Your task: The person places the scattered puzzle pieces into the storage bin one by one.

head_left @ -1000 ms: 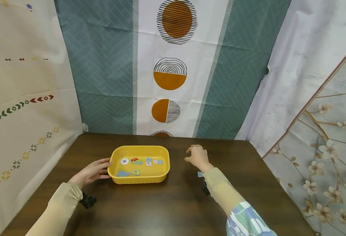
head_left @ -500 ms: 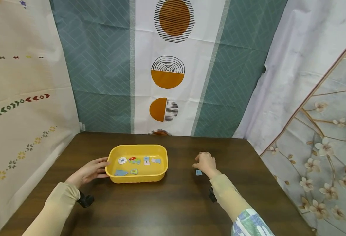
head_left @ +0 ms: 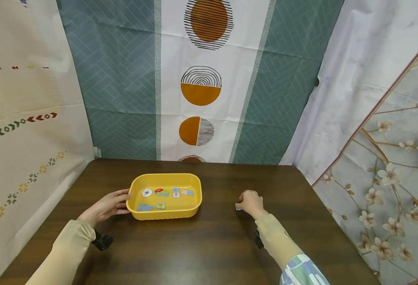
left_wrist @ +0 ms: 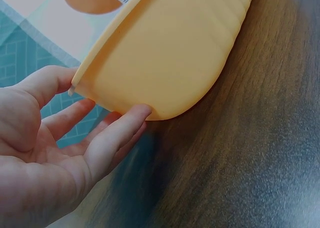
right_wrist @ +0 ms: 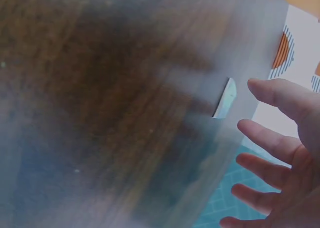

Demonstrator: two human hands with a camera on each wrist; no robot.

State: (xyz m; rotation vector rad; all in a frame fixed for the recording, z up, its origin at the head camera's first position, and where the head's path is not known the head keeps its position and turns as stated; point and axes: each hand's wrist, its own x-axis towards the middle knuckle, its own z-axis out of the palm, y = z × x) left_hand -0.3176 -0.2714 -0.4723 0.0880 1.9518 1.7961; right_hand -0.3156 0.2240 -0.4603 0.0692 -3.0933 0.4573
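A yellow tray (head_left: 182, 213) stands on the dark table with several small flat cut-out pieces inside. They include a white one with a compass star (head_left: 146, 192), a red and green one (head_left: 161, 192) and a blue one (head_left: 145, 207). At the tray's left end my left hand (head_left: 106, 208) holds it, thumb at the rim and fingers against the outer wall. To the right of the tray, my right hand (head_left: 252, 204) is low over the table beside a small pale blue flat piece (right_wrist: 226, 98). In the right wrist view the fingers are spread, with a gap between thumb and piece.
Dark wooden table (head_left: 180, 253) lies under everything. A patterned curtain (head_left: 123, 134) hangs along its back edge, with a cream cloth (head_left: 34, 138) on the left and a floral cloth (head_left: 383, 190) on the right.
My right hand has moved right and lower to the pale blue piece, now partly covered in the head view. The left hand stays on the tray while the head view shifts slightly.
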